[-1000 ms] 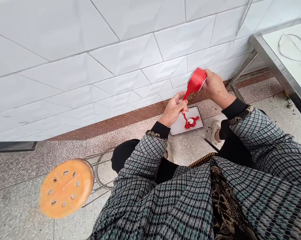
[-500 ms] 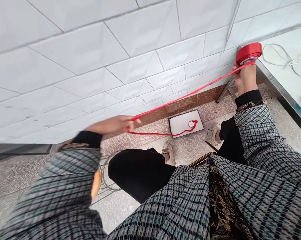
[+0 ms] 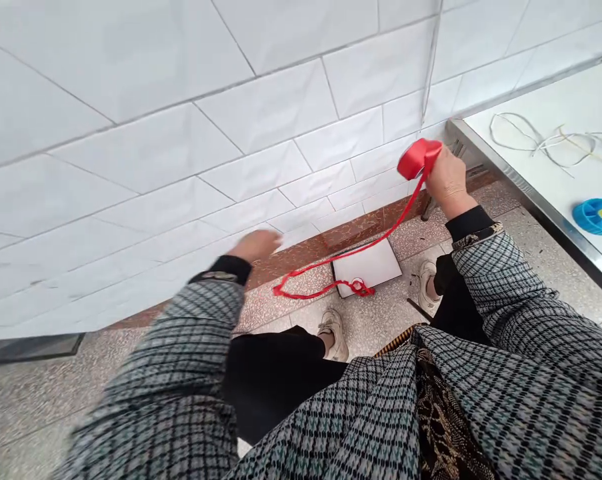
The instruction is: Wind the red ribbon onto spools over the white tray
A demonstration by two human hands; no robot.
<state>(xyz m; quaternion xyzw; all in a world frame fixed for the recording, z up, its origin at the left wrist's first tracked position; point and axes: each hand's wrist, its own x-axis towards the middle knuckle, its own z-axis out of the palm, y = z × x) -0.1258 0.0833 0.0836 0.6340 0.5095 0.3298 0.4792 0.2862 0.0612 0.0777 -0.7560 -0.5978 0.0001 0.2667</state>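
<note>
My right hand [image 3: 448,179], at the wall near the table corner, is closed on a roll of red ribbon [image 3: 415,160]. From the roll a strand of ribbon [image 3: 348,253] hangs slack to the left and bends back at a loop. Its far end gathers around a small white round piece at the edge of a white rectangular board [image 3: 381,261] on the floor. Left of the strand is my left hand [image 3: 257,245], apart from the ribbon; its fingers are blurred and mostly hidden.
A white table with a metal edge [image 3: 535,179] stands at the right, bearing loose white cords [image 3: 543,143] and a blue round plastic piece [image 3: 593,217]. White tiled wall [image 3: 181,147] rises ahead. My shoes flank the board on the speckled floor.
My left hand has let go of the ribbon, and the taut strand has dropped slack. My right hand has come lower and to the left with the roll, which has turned.
</note>
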